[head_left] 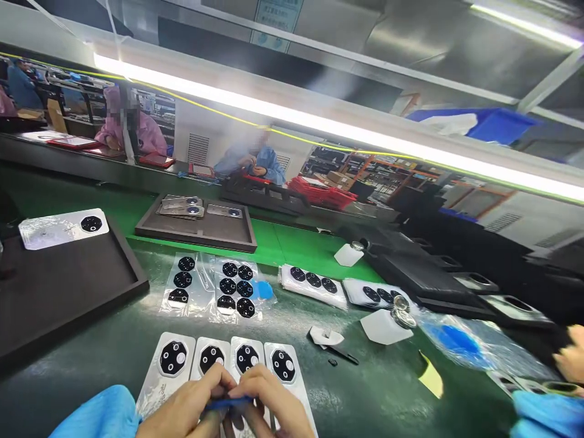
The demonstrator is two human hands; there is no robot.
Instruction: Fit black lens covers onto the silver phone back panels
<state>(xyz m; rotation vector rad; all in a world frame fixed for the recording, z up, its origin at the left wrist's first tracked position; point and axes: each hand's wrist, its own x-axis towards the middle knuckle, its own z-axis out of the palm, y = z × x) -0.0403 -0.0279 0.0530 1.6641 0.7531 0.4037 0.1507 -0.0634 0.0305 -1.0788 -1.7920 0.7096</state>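
My left hand (189, 403) and my right hand (274, 395) meet at the front, fingers pinched together on a thin blue film piece (229, 403). Part of it is hidden by my fingers. Right beneath them lie several silver phone back panels (152, 384) side by side, each with a black octagonal camera plate (283, 365) at its far end. Beyond my hands are transparent sheets (203, 292) carrying black octagonal stickers (245, 288). A round blue tab (263, 290) sticks out at the edge of one sheet.
Dark trays (196, 234) with panels stand at the back and a larger tray (59, 298) at left. Sticker stacks (312, 286), white bottles (385, 326), black tweezers (343, 354) and a yellow scrap (431, 376) lie to the right. A co-worker's hand (570, 356) shows at the right edge.
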